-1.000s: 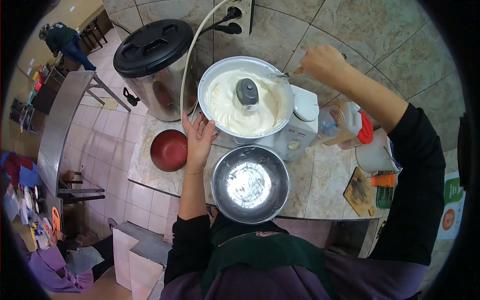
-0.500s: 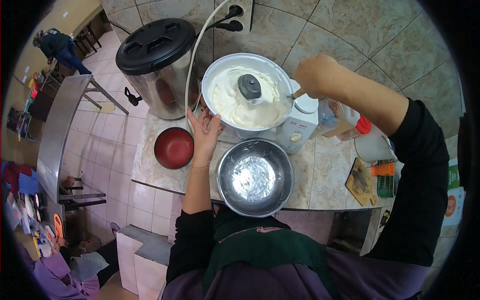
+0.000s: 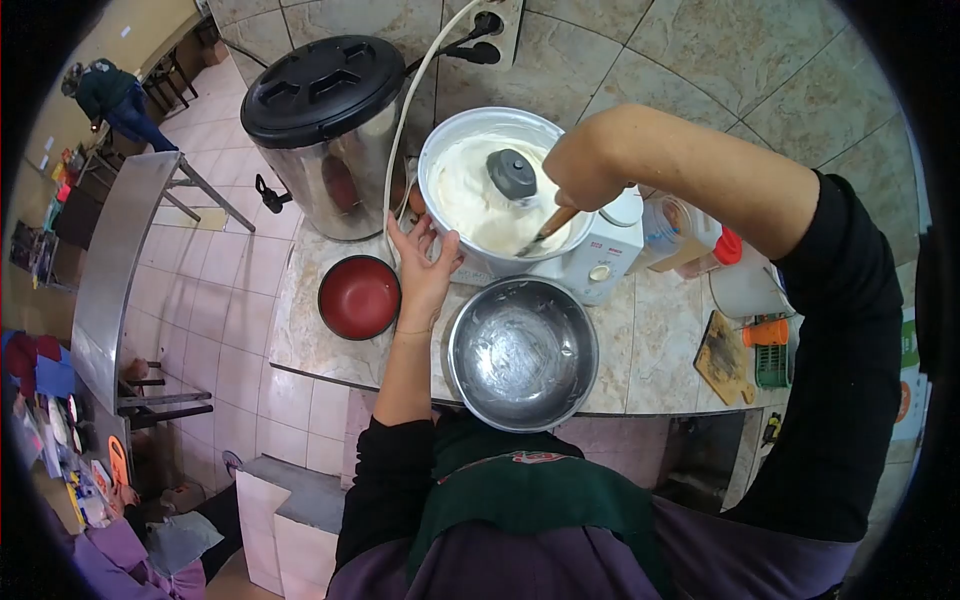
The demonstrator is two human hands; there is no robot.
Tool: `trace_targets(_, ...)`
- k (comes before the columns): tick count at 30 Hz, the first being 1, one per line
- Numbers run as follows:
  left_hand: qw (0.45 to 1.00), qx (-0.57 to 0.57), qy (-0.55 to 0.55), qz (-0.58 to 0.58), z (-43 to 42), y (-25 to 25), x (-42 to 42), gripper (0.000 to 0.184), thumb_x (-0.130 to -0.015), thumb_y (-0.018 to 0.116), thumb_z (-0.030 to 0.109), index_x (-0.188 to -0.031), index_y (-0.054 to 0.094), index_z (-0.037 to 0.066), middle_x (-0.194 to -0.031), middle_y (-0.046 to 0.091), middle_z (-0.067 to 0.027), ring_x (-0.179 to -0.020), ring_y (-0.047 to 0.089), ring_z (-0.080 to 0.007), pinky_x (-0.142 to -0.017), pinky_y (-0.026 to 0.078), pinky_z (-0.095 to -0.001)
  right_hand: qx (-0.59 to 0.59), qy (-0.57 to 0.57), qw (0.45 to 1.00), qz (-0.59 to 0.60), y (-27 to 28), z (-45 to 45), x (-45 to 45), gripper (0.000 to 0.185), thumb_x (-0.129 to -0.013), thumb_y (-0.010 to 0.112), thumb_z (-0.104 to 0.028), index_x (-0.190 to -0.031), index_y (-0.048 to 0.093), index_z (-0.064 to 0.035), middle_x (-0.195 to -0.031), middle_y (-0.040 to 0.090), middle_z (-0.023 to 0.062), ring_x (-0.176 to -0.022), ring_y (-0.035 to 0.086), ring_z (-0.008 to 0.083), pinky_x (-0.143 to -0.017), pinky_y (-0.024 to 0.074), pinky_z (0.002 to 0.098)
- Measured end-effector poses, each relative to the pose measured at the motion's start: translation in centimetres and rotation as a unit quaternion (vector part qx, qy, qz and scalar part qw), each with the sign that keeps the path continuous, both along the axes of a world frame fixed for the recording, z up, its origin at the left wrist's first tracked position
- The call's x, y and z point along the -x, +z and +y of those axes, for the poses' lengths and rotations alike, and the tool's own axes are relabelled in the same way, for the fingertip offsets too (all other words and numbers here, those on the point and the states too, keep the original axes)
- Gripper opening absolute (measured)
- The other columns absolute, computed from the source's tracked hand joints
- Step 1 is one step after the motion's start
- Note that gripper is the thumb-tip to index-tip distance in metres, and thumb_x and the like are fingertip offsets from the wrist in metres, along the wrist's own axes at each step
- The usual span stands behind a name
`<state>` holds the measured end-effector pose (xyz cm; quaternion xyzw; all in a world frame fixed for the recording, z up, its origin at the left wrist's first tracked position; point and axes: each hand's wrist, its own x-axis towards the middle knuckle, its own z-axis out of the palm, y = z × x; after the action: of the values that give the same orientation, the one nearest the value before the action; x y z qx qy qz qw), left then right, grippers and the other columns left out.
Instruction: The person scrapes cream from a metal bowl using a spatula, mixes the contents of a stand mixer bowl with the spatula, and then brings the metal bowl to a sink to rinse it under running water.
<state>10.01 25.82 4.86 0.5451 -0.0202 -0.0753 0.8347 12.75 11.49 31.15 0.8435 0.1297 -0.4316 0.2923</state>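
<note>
The right hand (image 3: 588, 160) is closed around the brown handle of a thin grey-bladed tool (image 3: 556, 224), blade at the white, whipped cream (image 3: 472, 198) in the lower right of the round white mixer bowl (image 3: 490, 122), upper centre of frame. The left hand (image 3: 427, 268) is half open by that bowl's lower-left rim; contact cannot be confirmed. Step, as judged: scraping the wall. The next stroke would call for clearing the dark grey plastic hub (image 3: 512, 174). A round, shiny metal bowl (image 3: 522, 355) sits at centre frame.

Mixture (image 3: 468, 205) in the mixer bowl (image 3: 500, 121) (urn (image 3: 325, 150) to its left), basin (image 3: 522, 352) before it
</note>
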Motion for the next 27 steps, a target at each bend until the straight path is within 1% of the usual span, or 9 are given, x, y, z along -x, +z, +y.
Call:
trace_targets(6, 1.0, -0.001, -0.002, 0.003, 0.0, 0.1, -0.1, 0.1, -0.088, 0.066, 0.013, -0.147, -0.014, 0.025, -0.145, 0.027, -0.0203, -0.129, 0.038, -0.0297, -0.088, 0.052, -0.0467, -0.024, 0.005, 1.0, 0.014, 1.4, 2.6, -0.7, 0.034, -0.089, 0.055, -0.025, -0.101, 0.066, 0.0045, -0.087, 0.067, 0.02, -0.08, 0.065, 0.0317, -0.069, 0.051, 0.0404)
trace_targets(11, 1.0, 0.001, -0.003, 0.0, 0.0, -0.3, -0.3, 0.101, -0.087, 0.067, 0.013, -0.147, -0.014, 0.026, -0.144, 0.028, -0.0198, -0.128, 0.038, -0.0298, -0.088, 0.052, -0.0469, -0.047, 0.088, 0.995, -0.016, 1.7, 4.2, -1.3, 0.031, -0.079, 0.052, -0.01, -0.104, 0.065, 0.0036, -0.082, 0.066, 0.0187, -0.076, 0.063, 0.0305, -0.068, 0.0496, 0.0424)
trace_targets(15, 1.0, -0.003, -0.007, 0.0, 0.1, -0.1, -0.3, 0.101, -0.087, 0.068, 0.013, -0.147, -0.013, 0.025, -0.143, 0.028, -0.0199, -0.129, 0.037, -0.0293, -0.089, 0.052, -0.0471, -0.043, 0.109, 0.993, -0.032, 1.2, 4.5, -3.0, 0.028, -0.079, 0.052, -0.01, -0.1, 0.066, 0.0041, -0.081, 0.066, 0.019, -0.076, 0.064, 0.0315, -0.067, 0.0499, 0.0422)
trace_targets(16, 1.0, -0.002, -0.008, 0.001, 0.1, 0.0, -0.3, 0.101, -0.087, 0.068, 0.013, -0.147, -0.013, 0.025, -0.143, 0.028, -0.0199, -0.129, 0.037, -0.0293, -0.089, 0.052, -0.0471, -0.042, 0.101, 0.993, -0.047, 1.5, 4.4, -3.4, 0.024, -0.085, 0.051, -0.018, -0.085, 0.063, 0.0037, -0.071, 0.06, 0.0137, -0.064, 0.056, 0.027, -0.061, 0.0473, 0.0391)
trace_targets(17, 1.0, 0.001, -0.007, 0.002, 0.1, 0.1, -0.3, 0.101, -0.087, 0.068, 0.013, -0.147, -0.013, 0.025, -0.143, 0.029, -0.0199, -0.128, 0.037, -0.0293, -0.088, 0.052, -0.047, -0.041, 0.094, 0.993, -0.062, 1.7, 4.3, -3.8, 0.037, -0.091, 0.05, -0.026, -0.07, 0.06, 0.0033, -0.06, 0.054, 0.0085, -0.053, 0.049, 0.0225, -0.054, 0.0448, 0.036)
trace_targets(18, 1.0, 0.003, -0.007, 0.003, 0.1, 0.1, -0.3, 0.101, -0.087, 0.067, 0.013, -0.147, -0.013, 0.025, -0.142, 0.029, -0.02, -0.128, 0.037, -0.0293, -0.088, 0.052, -0.0468, -0.041, 0.093, 0.993, -0.061, 1.9, 4.3, -4.0, 0.037, -0.091, 0.05, -0.026, -0.07, 0.06, 0.0033, -0.06, 0.054, 0.0085, -0.053, 0.049, 0.0225, -0.054, 0.0448, 0.036)
trace_targets(20, 1.0, 0.003, -0.005, 0.006, 0.1, 0.3, -0.3, 0.101, -0.087, 0.067, 0.013, -0.147, -0.013, 0.025, -0.142, 0.03, -0.02, -0.128, 0.037, -0.0294, -0.088, 0.052, -0.0466, -0.046, 0.025, 0.994, -0.094, 2.6, 4.4, -4.6, 0.022, -0.081, 0.055, -0.014, -0.079, 0.063, 0.006, -0.069, 0.063, 0.015, -0.055, 0.062, 0.0263, -0.051, 0.0496, 0.039)
trace_targets(21, 1.0, 0.002, -0.004, 0.012, 0.1, 0.4, -0.2, 0.1, -0.087, 0.067, 0.013, -0.147, -0.013, 0.025, -0.141, 0.03, -0.02, -0.128, 0.037, -0.0296, -0.087, 0.052, -0.0464, -0.048, 0.014, 0.994, -0.093, 2.1, 4.0, -5.7, 0.025, -0.081, 0.055, -0.016, -0.073, 0.061, 0.006, -0.062, 0.06, 0.0127, -0.048, 0.058, 0.0215, -0.046, 0.0474, 0.036)
trace_targets(27, 1.0, -0.003, -0.006, 0.014, 0.2, 0.3, -0.2, 0.102, -0.087, 0.068, 0.015, -0.147, -0.014, 0.025, -0.142, 0.029, -0.0206, -0.129, 0.037, -0.03, -0.087, 0.052, -0.0456, -0.065, -0.069, 0.99, -0.101, 1.9, 1.9, -8.3, 0.031, -0.084, 0.055, -0.021, -0.07, 0.06, 0.0058, -0.059, 0.058, 0.0117, -0.046, 0.053, 0.0196, -0.045, 0.044, 0.0328)
